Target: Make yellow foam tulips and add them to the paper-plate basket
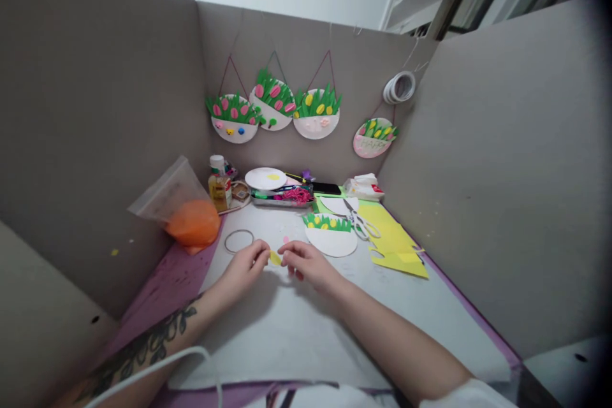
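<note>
A small yellow paper piece [275, 258] is held up between my two hands above the white sheet [306, 344]. The fingers of my left hand [249, 260] pinch its left end. My right hand [308, 262] has its fingertips at the piece's right edge, thumb and forefinger closed on it. Just beyond my right hand lies a paper plate basket [331, 241] with green paper grass and yellow paper flowers. White-handled scissors [366, 227] rest at its right side.
Yellow paper [399, 258] lies at the right. A metal ring [239, 241], an orange-filled bag [194, 223], a glue bottle [220, 185] and a supply tray [282, 202] stand left and back. Several decorated plates [316, 127] and tape rolls [399, 87] hang on the grey partition [287, 25].
</note>
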A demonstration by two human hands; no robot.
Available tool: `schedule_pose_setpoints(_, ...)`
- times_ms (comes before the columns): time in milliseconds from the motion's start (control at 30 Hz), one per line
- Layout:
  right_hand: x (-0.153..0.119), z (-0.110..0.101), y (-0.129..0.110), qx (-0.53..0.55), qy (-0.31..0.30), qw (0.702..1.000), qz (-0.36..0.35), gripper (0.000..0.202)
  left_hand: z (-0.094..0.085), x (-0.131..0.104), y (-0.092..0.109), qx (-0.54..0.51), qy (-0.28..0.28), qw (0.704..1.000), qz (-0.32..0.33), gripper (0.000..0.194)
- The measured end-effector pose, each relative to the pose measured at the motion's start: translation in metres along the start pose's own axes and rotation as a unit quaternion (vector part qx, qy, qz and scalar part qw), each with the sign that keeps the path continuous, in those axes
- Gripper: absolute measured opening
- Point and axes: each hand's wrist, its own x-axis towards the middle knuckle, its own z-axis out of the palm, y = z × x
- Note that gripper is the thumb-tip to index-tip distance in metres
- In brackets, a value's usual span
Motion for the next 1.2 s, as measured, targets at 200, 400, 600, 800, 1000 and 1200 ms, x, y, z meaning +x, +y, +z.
schedule_pose_setpoints(200, 0.0, 0.022, 0.021, 0.189, -0.022, 0.981, 0.04, 0.033, 0.003, -0.002, -0.003, 0.082, -0.036, 0.996, 0.029, 0.019)
schedule_pose_setpoints(400, -0.001, 0.023, 0.027, 0.209, -0.004, 0.977, 0.034, 0.029, 0.007, -0.003, -0.008, 0.1, -0.051, 0.994, 0.017, 0.021)
schedule_pose_setpoints(600, 0.003, 0.028, 0.035, 0.135, 0.062, 0.989, -0.007, 0.02, 0.011, -0.002, -0.01, 0.052, -0.065, 0.996, -0.024, 0.023)
schedule_pose_setpoints(800, 0.0, 0.029, 0.032, 0.087, 0.084, 0.992, -0.031, 0.018, 0.013, -0.001, -0.01, 0.013, -0.072, 0.995, -0.06, 0.024)
schedule_pose_setpoints(1000, -0.004, 0.029, 0.028, 0.011, 0.089, 0.992, -0.09, 0.013, 0.012, -0.002, -0.008, 0.001, -0.06, 0.997, -0.057, 0.022)
schedule_pose_setpoints(1200, -0.005, 0.02, 0.03, -0.079, 0.191, 0.972, -0.113, 0.017, 0.003, 0.001, -0.003, -0.004, -0.002, 0.998, -0.069, 0.023)
